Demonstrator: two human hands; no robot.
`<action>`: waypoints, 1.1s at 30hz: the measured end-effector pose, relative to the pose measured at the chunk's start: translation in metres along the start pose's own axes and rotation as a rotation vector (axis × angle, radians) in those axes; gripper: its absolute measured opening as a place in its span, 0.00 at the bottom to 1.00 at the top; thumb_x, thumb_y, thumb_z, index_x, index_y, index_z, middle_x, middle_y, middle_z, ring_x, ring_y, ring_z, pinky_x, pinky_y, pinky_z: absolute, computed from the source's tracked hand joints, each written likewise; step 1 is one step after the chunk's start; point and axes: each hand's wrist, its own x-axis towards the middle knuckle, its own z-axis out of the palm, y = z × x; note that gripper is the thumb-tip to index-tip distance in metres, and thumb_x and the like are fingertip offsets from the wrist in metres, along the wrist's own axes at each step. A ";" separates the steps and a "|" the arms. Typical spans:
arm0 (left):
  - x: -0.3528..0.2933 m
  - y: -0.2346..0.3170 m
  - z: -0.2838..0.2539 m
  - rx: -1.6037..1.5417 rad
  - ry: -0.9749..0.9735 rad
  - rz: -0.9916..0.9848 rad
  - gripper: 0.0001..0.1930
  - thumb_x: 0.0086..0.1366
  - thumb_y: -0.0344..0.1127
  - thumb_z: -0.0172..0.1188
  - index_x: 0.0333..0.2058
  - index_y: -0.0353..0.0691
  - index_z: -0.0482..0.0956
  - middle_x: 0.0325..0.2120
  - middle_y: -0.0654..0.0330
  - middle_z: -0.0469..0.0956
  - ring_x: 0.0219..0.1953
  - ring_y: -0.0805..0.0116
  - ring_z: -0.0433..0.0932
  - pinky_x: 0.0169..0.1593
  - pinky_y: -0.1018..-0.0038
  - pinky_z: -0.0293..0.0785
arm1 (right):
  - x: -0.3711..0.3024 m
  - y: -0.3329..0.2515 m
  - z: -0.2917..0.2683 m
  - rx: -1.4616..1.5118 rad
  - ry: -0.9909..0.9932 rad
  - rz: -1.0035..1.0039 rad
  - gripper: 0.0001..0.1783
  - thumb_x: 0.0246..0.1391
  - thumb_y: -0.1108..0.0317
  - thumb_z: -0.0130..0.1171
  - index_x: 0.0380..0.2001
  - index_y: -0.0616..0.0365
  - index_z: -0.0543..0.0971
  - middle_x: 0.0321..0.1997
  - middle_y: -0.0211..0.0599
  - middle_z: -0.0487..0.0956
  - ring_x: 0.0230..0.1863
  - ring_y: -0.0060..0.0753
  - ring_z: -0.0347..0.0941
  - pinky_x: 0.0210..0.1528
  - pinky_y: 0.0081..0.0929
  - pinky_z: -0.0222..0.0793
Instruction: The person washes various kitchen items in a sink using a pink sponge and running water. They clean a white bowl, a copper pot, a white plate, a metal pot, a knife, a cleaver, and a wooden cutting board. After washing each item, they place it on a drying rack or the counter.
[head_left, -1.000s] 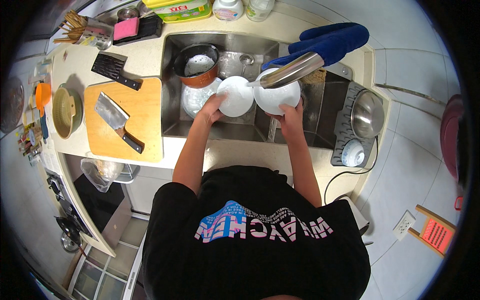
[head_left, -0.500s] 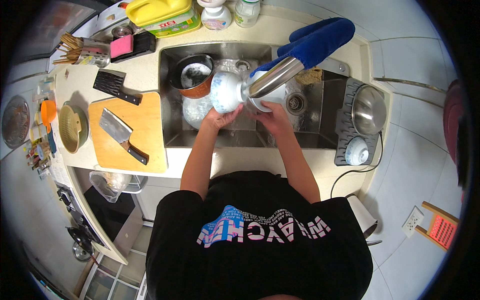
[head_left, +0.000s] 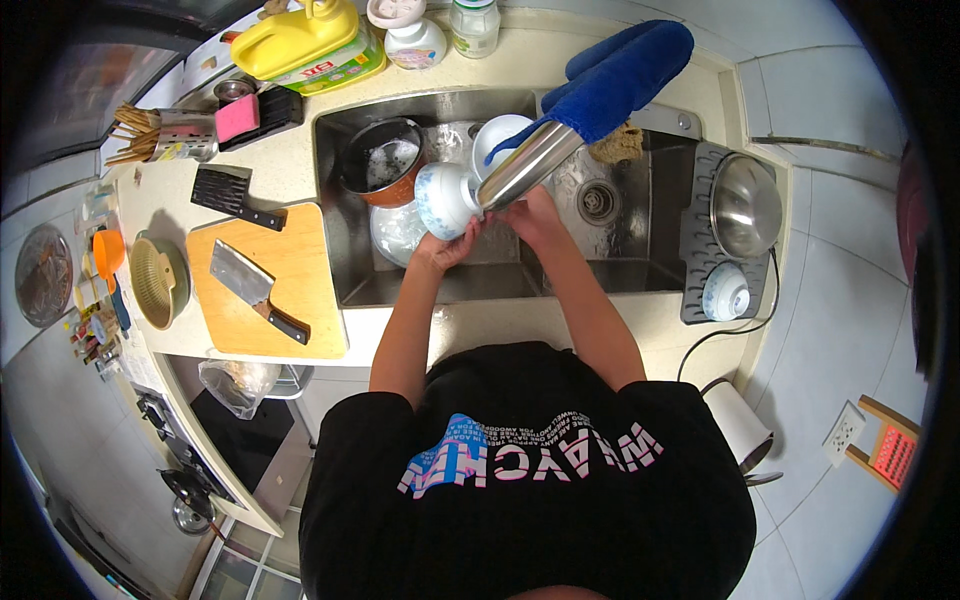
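Note:
My left hand (head_left: 450, 246) is closed round the underside of a white bowl with a blue pattern (head_left: 441, 198), tipped on its side over the sink (head_left: 480, 285). Under the metal faucet (head_left: 532, 165), my right hand (head_left: 533, 216) has its fingers drawn together near the bowl's foot. The faucet hides part of those fingers, and what they hold does not show. Behind the faucet is a second white bowl (head_left: 497, 138), its inside facing up. In the left basin, a reddish-brown pot (head_left: 396, 190) with suds stands beside a clear, shiny item (head_left: 397, 235).
A blue cloth (head_left: 625, 80) drapes the faucet. Left of the sink, a cleaver (head_left: 243, 272) lies on a cutting board (head_left: 310, 240); a black-bladed knife (head_left: 222, 192) lies behind it. On the right, a grey mat (head_left: 694, 230) carries a steel bowl (head_left: 746, 205) and a small patterned bowl (head_left: 725, 292).
The second white bowl has shifted up and left, away from my right hand. My right hand has drawn nearer the patterned bowl's foot. The whole view has shifted slightly.

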 end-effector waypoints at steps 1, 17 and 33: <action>0.000 0.002 -0.001 -0.011 0.007 -0.027 0.24 0.66 0.42 0.49 0.56 0.35 0.60 0.47 0.44 0.64 0.36 0.59 0.76 0.39 0.71 0.81 | 0.002 0.002 -0.001 0.018 0.043 -0.028 0.21 0.50 0.72 0.47 0.50 0.61 0.67 0.50 0.45 0.72 0.47 0.44 0.71 0.42 0.54 0.71; 0.038 0.046 -0.035 0.158 0.016 0.113 0.13 0.64 0.28 0.50 0.46 0.31 0.70 0.37 0.49 0.72 0.39 0.60 0.76 0.38 0.76 0.82 | -0.111 -0.011 0.057 -0.207 0.419 -0.301 0.29 0.50 0.76 0.49 0.58 0.55 0.58 0.56 0.45 0.65 0.55 0.46 0.67 0.48 0.45 0.72; 0.041 0.020 -0.025 0.687 0.313 0.447 0.26 0.59 0.22 0.51 0.56 0.50 0.62 0.48 0.58 0.71 0.50 0.56 0.72 0.50 0.57 0.75 | -0.221 -0.042 -0.007 -0.149 0.611 -0.364 0.33 0.46 0.78 0.46 0.59 0.60 0.56 0.57 0.52 0.61 0.56 0.58 0.63 0.50 0.57 0.70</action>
